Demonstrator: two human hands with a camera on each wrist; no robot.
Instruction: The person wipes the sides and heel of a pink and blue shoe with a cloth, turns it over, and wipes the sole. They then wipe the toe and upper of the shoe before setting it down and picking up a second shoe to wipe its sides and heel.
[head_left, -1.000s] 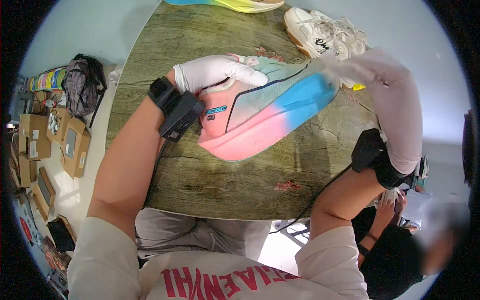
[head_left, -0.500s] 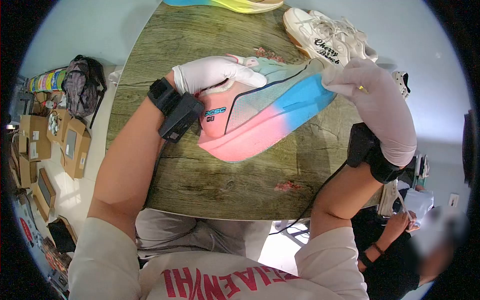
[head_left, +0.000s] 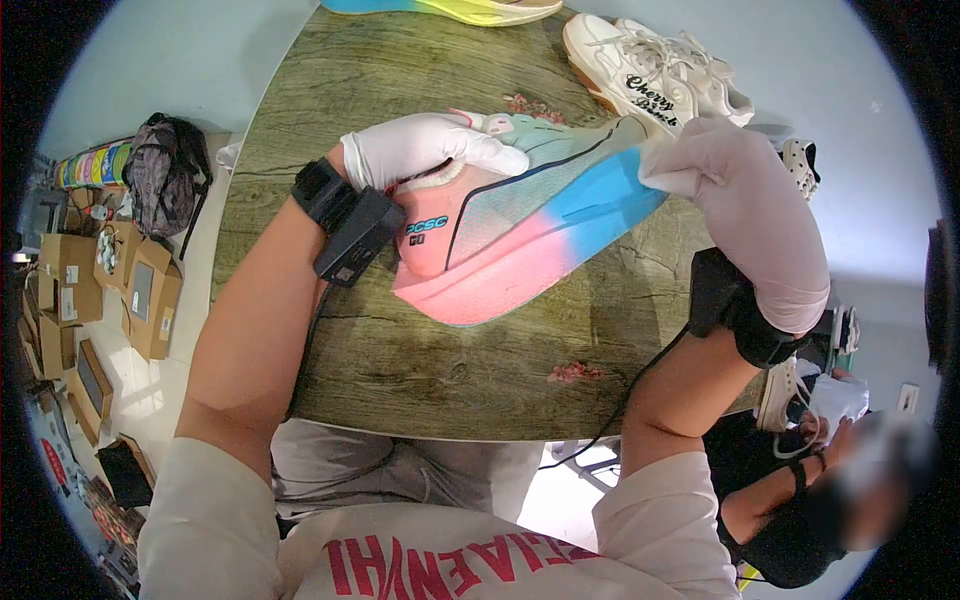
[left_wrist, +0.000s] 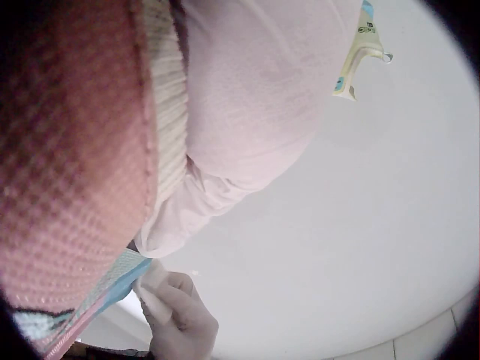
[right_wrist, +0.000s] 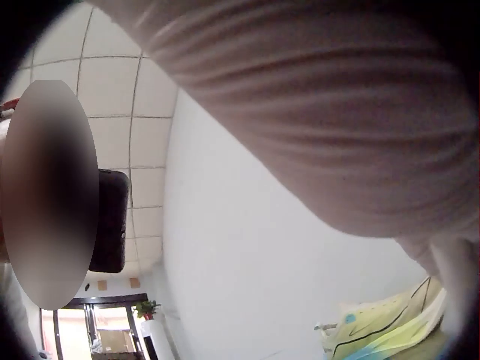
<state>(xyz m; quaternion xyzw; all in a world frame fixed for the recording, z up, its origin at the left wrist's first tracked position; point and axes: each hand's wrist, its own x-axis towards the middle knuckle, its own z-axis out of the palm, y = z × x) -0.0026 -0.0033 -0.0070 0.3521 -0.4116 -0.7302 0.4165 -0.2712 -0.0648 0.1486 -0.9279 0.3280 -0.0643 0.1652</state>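
A pink, grey-green and blue running shoe [head_left: 500, 230] lies tilted on its side, toe to the right, its pink heel to the left. My gloved left hand [head_left: 430, 145] grips it at the collar, some fingers hidden inside the opening; in the left wrist view the same hand [left_wrist: 255, 90] lies against the shoe's rim [left_wrist: 169, 97]. My gloved right hand [head_left: 740, 190] is at the blue toe, its fingers curled. The left wrist view shows this right hand [left_wrist: 187, 322] pinching what looks like a small white cloth [left_wrist: 155, 304] against the toe.
White lettered sneakers [head_left: 635, 80] stand at the table's back right, a blue-yellow shoe [head_left: 450, 10] at its far edge. Pink flecks mark the wooden table [head_left: 450, 385]. A black cable [head_left: 640, 375] runs from my right wrist. Another person [head_left: 790, 500] is at the lower right.
My right hand has come down and left onto the toe from its blurred, raised position. The left hand and shoe have barely shifted. The other person's arms have moved.
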